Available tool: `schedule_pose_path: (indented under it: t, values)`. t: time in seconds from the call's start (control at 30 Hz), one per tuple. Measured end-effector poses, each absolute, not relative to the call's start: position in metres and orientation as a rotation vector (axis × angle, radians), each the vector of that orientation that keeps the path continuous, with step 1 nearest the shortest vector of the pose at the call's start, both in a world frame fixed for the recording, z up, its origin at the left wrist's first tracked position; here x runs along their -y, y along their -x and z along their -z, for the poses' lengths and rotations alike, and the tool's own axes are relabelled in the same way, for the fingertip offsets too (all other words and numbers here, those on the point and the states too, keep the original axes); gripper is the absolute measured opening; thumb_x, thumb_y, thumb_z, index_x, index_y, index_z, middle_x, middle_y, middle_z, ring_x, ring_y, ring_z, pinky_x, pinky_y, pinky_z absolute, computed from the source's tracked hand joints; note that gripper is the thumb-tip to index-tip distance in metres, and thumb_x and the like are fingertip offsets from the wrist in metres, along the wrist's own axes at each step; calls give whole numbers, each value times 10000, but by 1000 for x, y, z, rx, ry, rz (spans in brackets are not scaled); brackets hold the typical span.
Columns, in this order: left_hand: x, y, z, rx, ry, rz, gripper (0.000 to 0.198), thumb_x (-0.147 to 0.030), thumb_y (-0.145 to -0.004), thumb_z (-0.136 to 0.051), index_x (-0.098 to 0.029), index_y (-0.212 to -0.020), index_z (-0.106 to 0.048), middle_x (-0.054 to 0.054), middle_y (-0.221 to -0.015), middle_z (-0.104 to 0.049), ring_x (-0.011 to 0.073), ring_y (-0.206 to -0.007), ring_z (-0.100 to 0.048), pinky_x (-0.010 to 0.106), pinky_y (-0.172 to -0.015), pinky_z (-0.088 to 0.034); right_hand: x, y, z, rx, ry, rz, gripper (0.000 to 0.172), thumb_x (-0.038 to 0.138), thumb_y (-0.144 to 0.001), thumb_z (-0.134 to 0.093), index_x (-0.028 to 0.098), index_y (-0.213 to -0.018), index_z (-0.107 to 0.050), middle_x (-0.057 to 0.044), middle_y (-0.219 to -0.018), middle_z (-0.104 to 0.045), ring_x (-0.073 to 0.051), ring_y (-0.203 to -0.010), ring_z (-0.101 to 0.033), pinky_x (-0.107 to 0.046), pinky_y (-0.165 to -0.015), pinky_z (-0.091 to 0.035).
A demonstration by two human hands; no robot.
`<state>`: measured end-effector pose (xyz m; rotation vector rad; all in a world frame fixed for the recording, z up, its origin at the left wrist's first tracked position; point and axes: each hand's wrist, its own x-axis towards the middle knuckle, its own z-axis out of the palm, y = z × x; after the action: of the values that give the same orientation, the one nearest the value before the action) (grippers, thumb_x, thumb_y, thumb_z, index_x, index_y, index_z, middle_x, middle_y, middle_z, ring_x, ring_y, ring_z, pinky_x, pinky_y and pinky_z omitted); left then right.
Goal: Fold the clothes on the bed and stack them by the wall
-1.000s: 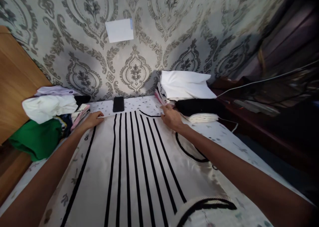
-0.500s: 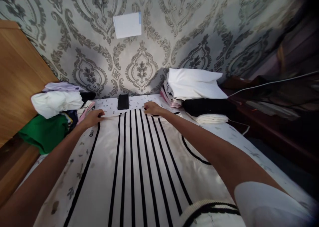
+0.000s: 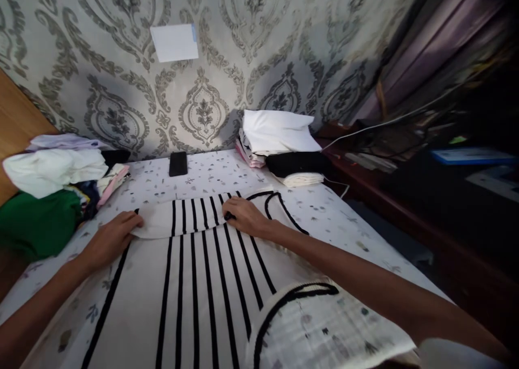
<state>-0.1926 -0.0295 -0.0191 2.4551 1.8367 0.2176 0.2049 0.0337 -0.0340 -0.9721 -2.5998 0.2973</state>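
Note:
A white garment with black stripes point(image 3: 182, 282) lies spread over the printed sheet, its far end folded back toward me in a strip. My left hand point(image 3: 111, 238) pinches the left corner of that folded strip. Farther right along the same edge, my right hand point(image 3: 245, 216) has its fingers closed on the striped cloth, with a small dark thing at its fingers that I cannot make out. Black-edged curved parts of the garment lie beyond and beneath my right forearm.
Crumpled clothes point(image 3: 57, 169) and a green cloth point(image 3: 40, 223) are heaped at the left. A black phone point(image 3: 178, 164) lies near the wall. Folded clothes point(image 3: 279, 134) stand at the back right, beside a dark red ledge point(image 3: 373, 196) with a cable.
Both hands have drawn the garment's far edge toward me, folding it over on itself. The view has shifted to the right, showing more of the cluttered dark surface there.

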Motion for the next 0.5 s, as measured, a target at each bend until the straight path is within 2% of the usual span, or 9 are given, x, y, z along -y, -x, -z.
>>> schedule_pose_path:
  t: [0.07, 0.13, 0.2, 0.27, 0.33, 0.4, 0.5]
  values:
    - [34, 193, 26, -1822, -2500, -212, 317, -260, -828, -404, -249, -1058, -622, 97, -1208, -646, 296, -1110, -618, 362, -808, -516, -32, -209, 34, 2633, 901, -324, 244, 47, -799, -562, 160, -995, -653, -99, -1013, -699, -241, -991, -597, -333, -863, -457]
    - [35, 194, 29, -1828, -2527, -202, 329, -271, -860, -384, -242, -1084, -622, 99, -1198, -647, 289, -1107, -624, 360, -809, -524, -37, -219, 29, 2662, 911, -306, 369, 44, -805, -565, 139, -1152, -647, -125, -1122, -693, -253, -1067, -594, -357, -909, -458]
    - [36, 194, 28, -1845, -2546, -199, 372, -274, -875, -373, -238, -1146, -624, 104, -1219, -646, 293, -1116, -626, 364, -806, -531, -46, -234, 22, 2675, 1065, -183, 496, 20, -810, -539, 136, -1288, -605, -150, -1252, -659, -277, -1163, -569, -400, -971, -434]
    - [37, 193, 25, -1842, -2566, -208, 412, -279, -886, -371, -244, -1205, -629, 107, -1247, -648, 298, -1133, -627, 366, -807, -537, -55, -253, 16, 2659, 1308, -1, 554, -4, -812, -507, 138, -1343, -580, -161, -1326, -626, -301, -1219, -542, -433, -1012, -397]
    - [39, 190, 21, -1814, -2584, -216, 398, -292, -896, -378, -253, -1176, -658, 102, -1233, -665, 294, -1135, -633, 362, -818, -540, -62, -269, 13, 2635, 1538, 130, 516, -11, -826, -482, 133, -1306, -604, -153, -1297, -645, -299, -1207, -550, -414, -1001, -391]
    - [42, 186, 15, -1796, -2598, -230, 364, -308, -909, -379, -255, -1094, -687, 95, -1182, -689, 284, -1116, -643, 356, -835, -536, -64, -280, 12, 2617, 1684, 177, 408, 2, -856, -460, 126, -1190, -658, -143, -1193, -690, -282, -1142, -584, -369, -944, -412]
    - [47, 182, 5, -1801, -2631, -278, 372, -324, -937, -352, -241, -1070, -690, 103, -1145, -700, 277, -1096, -646, 354, -856, -526, -63, -289, 15, 2578, 1735, 239, 320, 30, -902, -434, 126, -1057, -697, -138, -1091, -714, -264, -1079, -609, -332, -893, -424]
